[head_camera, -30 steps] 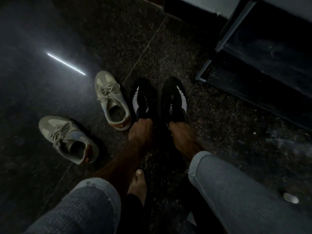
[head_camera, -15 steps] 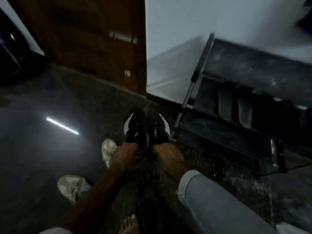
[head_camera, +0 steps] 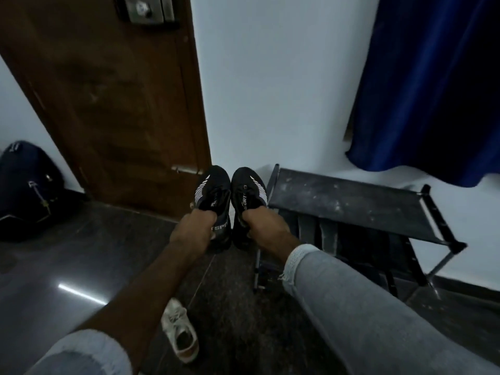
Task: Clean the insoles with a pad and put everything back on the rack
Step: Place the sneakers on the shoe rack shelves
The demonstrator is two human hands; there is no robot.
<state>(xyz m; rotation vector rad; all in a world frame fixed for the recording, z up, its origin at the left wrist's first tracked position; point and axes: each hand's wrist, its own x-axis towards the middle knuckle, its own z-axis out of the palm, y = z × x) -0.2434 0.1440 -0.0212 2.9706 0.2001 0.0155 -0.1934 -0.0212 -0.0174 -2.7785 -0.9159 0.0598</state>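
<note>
I hold a pair of black sneakers with white stripes up in the air, side by side. My left hand (head_camera: 195,229) grips the heel of the left black sneaker (head_camera: 213,190). My right hand (head_camera: 266,225) grips the heel of the right black sneaker (head_camera: 247,192). Both shoes hang just left of the dark shoe rack (head_camera: 346,204), level with its top shelf. Grey insoles (head_camera: 328,235) stand upright on the rack's lower shelf.
A light grey sneaker (head_camera: 180,330) lies on the dark floor below my arms. A brown door (head_camera: 121,104) stands behind the shoes, a dark bag (head_camera: 27,190) sits at the far left, and a blue curtain (head_camera: 433,85) hangs above the rack.
Both hands lifted the black sneakers off the floor and raised them beside the rack's top. My view tilted upward, so only one grey sneaker stays in sight.
</note>
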